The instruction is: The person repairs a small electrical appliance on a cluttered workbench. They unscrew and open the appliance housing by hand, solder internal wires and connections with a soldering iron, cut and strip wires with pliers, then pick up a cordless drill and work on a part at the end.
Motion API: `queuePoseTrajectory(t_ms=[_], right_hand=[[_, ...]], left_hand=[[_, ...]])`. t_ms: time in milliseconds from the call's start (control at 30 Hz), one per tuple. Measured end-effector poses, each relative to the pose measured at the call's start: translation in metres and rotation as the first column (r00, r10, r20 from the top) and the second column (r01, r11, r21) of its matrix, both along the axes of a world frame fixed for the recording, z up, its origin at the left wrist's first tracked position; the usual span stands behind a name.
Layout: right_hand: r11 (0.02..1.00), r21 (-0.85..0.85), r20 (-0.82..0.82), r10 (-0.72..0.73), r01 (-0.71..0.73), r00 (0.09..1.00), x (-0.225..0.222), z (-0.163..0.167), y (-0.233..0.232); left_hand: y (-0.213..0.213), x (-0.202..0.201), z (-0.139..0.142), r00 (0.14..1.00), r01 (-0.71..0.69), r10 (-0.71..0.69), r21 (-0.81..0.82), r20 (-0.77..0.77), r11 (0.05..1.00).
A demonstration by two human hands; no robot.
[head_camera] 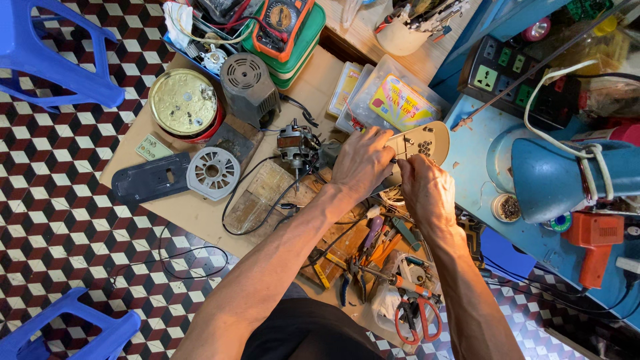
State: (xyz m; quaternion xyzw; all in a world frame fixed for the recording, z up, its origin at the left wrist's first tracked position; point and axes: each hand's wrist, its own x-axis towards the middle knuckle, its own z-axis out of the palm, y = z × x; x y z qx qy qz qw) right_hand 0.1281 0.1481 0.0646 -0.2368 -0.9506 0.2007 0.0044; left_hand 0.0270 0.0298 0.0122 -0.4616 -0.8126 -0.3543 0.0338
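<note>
Beige plastic fan housing (421, 144) at frame centre, gripped by left hand (361, 163) and right hand (425, 191). Hands close together. Bare fan motor (297, 144) just left.

Beige plastic control housing (421, 145), rounded at its far end, lies flat on the work surface, long axis running left to right. A cluster of small round holes shows near the rounded end. Its near portion is covered by both hands. Just left of it sits a bare electric motor (297, 145) with exposed windings, black lead trailing.
</note>
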Motion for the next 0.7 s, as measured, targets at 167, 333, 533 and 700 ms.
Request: queuePoseTrajectory(t_ms=[167, 333, 533, 700], right_hand=[[0.999, 0.023, -0.062, 0.042, -0.040, 0.997, 0.002, -0.002, 0.002], [0.996, -0.086, 0.012, -0.009, 0.010, 1.000, -0.005, 0.003, 0.000], [0.999, 0.022, -0.180, 0.044, -0.040, 0.983, 0.016, 0.015, 0.008], [0.804, -0.429, -0.326, -0.563, 0.412, 0.759, 0.071, -0.011, 0.021]], left_hand=[[0.000, 0.000, -0.002, 1.000, 0.005, -0.005, -0.004, -0.002, 1.000], [0.002, 0.002, -0.005, 1.000, -0.010, 0.011, -0.048, 0.011, 0.999], [0.000, 0.003, -0.008, 0.999, 0.014, -0.017, -0.081, -0.036, 0.997], [0.006, 0.004, -0.008, 0.999, 0.031, -0.027, -0.136, 0.030, 0.990]])
